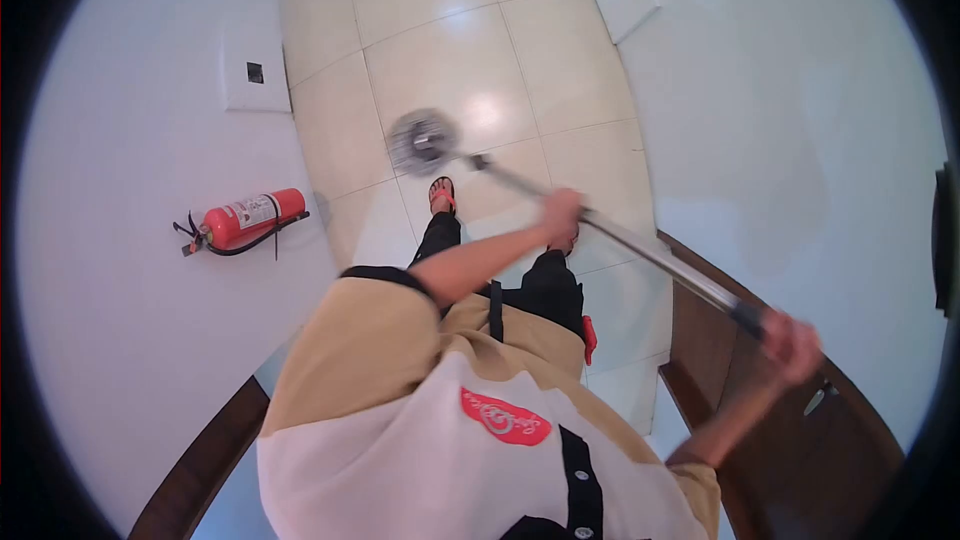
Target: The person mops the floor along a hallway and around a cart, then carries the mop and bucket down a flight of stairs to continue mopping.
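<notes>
A mop with a long metal handle point(655, 258) slants across the view from lower right to upper left. Its round grey mop head point(423, 142), smeared by motion, is on the tiled floor just ahead of my left foot. My left hand point(563, 214) is closed around the middle of the handle. Near the dark upper end of the handle, my right hand point(792, 348) is wrapped round it, slightly blurred.
On the left wall hangs a red fire extinguisher point(258, 218). Sockets or openings point(255, 72) sit low in both walls. A brown wooden door point(790, 420) with a metal handle stands at lower right. Glossy beige floor tiles point(440, 50) stretch ahead.
</notes>
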Tool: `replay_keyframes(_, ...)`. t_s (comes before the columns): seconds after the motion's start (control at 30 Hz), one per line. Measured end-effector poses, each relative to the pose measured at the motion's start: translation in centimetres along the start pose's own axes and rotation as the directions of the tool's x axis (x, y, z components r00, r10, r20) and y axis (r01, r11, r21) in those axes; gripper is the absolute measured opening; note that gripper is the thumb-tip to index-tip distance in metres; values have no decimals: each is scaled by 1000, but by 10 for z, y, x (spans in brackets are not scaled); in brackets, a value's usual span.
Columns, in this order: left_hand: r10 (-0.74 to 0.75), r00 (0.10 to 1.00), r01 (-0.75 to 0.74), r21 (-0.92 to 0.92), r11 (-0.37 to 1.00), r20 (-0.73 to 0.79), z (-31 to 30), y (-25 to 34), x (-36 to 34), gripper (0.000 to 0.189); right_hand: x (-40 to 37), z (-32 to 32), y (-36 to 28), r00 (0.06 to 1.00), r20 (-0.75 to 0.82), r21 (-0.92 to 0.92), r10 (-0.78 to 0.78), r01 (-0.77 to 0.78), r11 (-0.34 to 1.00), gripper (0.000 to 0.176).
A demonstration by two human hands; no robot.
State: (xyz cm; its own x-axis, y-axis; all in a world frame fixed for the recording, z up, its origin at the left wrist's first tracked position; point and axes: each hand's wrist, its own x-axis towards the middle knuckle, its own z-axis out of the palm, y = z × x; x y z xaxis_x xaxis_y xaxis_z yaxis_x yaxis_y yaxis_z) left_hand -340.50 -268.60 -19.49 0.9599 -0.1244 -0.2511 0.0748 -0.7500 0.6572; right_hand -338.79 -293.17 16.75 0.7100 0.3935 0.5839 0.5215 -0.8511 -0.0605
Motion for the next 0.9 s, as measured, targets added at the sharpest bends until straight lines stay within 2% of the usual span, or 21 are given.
replay_keyframes(0.03, 57, 996, -51, -90, 995, 67, 12, 60, 25, 8, -4, -42, 38, 971, -168, -73, -168, 158, 985, 14)
replay_keyframes(0.07, 142, 979, -130, -93, 987, 146, 2, 119, 44, 10, 3, -78, 38, 975, -52, 378, 216, -181, 908, 7)
replay_keyframes(0.1, 241, 959, -207, -215, 955, 147, -15, 162, 57, 12, 10, -113, 38, 821, 72, 727, 566, -431, 534, 20)
replay_keyframes(0.13, 314, 946, -287, -240, 927, 81, -7, 187, 75, 12, 26, -117, 20, 793, -6, 682, 609, -442, 583, 25)
replay_keyframes(0.17, 345, 933, -312, -251, 916, 100, 4, 202, 98, 12, 30, -113, 8, 784, -47, 672, 619, -433, 600, 25)
replay_keyframes(0.23, 382, 918, -340, -286, 896, 107, 1, 208, 116, 11, 43, -101, -10, 769, -119, 655, 629, -415, 631, 27)
replay_keyframes(0.27, 390, 916, -347, -307, 886, 92, -7, 206, 120, 11, 54, -91, -17, 720, -181, 634, 670, -435, 639, 28)
replay_keyframes(0.37, 407, 913, -371, -381, 847, 15, -23, 188, 113, 17, 65, -101, -2, 687, -153, 810, 711, -325, 488, 29)
replay_keyframes(0.4, 390, 920, -373, -369, 851, -32, -38, 174, 97, 19, 68, -104, 4, 706, -88, 856, 702, -307, 415, 33)
replay_keyframes(0.5, 272, 958, -287, -383, 878, -93, -81, 111, 38, 26, 79, -87, 18, 874, 111, 945, 473, -240, 221, 29)
replay_keyframes(0.53, 257, 950, -306, -360, 881, -179, -76, 73, 19, 27, 78, -61, 9, 893, 56, 916, 446, -224, 334, 27)
replay_keyframes(0.57, 144, 989, -151, -319, 936, -45, -99, 45, -4, 29, 72, -25, 0, 910, 3, 873, 415, -205, 443, 25)
replay_keyframes(0.6, 65, 994, -88, -288, 954, -88, -99, 2, -27, 31, 67, 10, -26, 914, 148, 979, 378, -189, 73, 19)
replay_keyframes(0.63, 64, 975, -128, -307, 943, -211, -103, -41, -53, 29, 61, 44, -52, 897, 291, 932, 332, -187, -309, 14)
replay_keyframes(0.67, 24, 936, -134, -292, 947, -351, -91, -96, -83, 32, 63, 69, -108, 847, 395, 890, 356, -258, -375, 13)
replay_keyframes(0.7, -31, 985, 14, -101, 995, -168, -130, -121, -112, 35, 51, 95, -135, 911, 391, 848, 131, -301, -435, 14)
replay_keyframes(0.73, -65, 961, 52, -58, 997, -269, -120, -164, -136, 37, 29, 111, -158, 872, 488, 825, 49, -442, -353, 15)
replay_keyframes(0.77, -230, 952, 188, -205, 960, -203, -134, -179, -164, 40, 7, 126, -181, 817, 576, 787, -33, -564, -250, 19)
replay_keyframes(0.8, -340, 921, 323, -116, 939, -190, -99, -242, -189, 40, -2, 131, -196, 691, 706, 679, -158, -723, -130, 19)
replay_keyframes(0.83, -421, 893, 418, -49, 907, -161, -105, -248, -200, 38, -18, 142, -203, 620, 750, 617, -229, -781, -94, 18)
replay_keyframes(0.9, -591, 789, 614, 212, 760, -168, -106, -224, -189, 31, -43, 158, -197, 647, 729, 644, -223, -759, -97, 17)
